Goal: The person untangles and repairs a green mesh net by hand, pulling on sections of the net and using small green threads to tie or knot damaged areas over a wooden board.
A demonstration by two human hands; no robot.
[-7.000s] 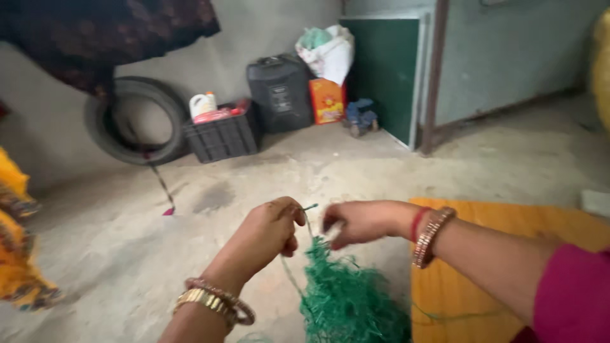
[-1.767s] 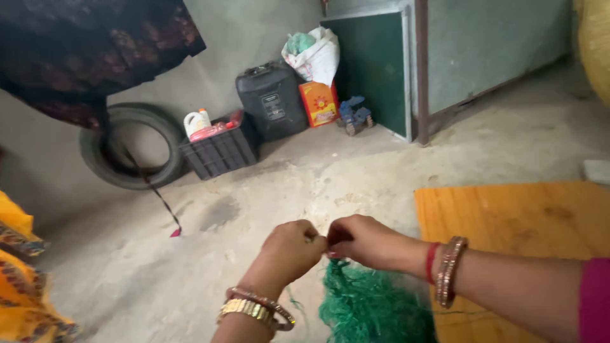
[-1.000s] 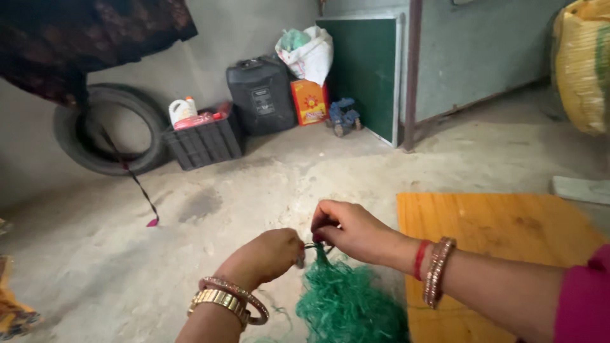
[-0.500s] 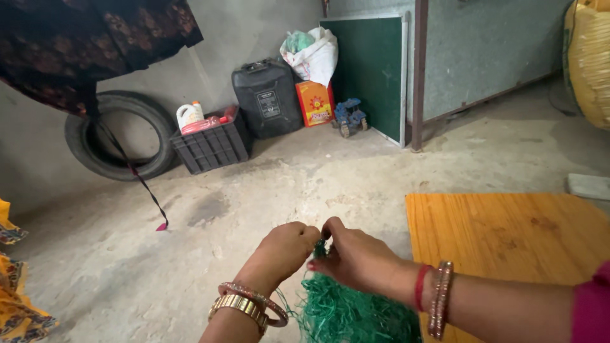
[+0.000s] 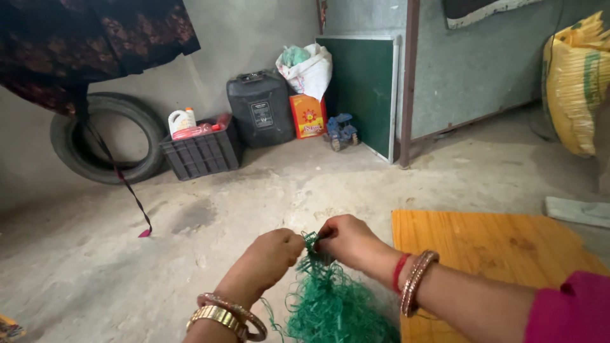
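Low in the frame, the left hand (image 5: 270, 257) and right hand (image 5: 346, 240) meet, both pinching the top of a bundle of green netting (image 5: 330, 302) that hangs between the wrists. An orange wooden board (image 5: 495, 244) lies on the concrete floor (image 5: 254, 190) at lower right. Along the far wall stand a tyre (image 5: 105, 143), a black crate (image 5: 200, 152), a dark jerrycan (image 5: 260, 108) and a white sack (image 5: 308, 70). A yellow sack (image 5: 575, 82) hangs at upper right.

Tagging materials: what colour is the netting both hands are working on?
Green. The netting is pinched at its top between the left hand and right hand, clearest in the head view.
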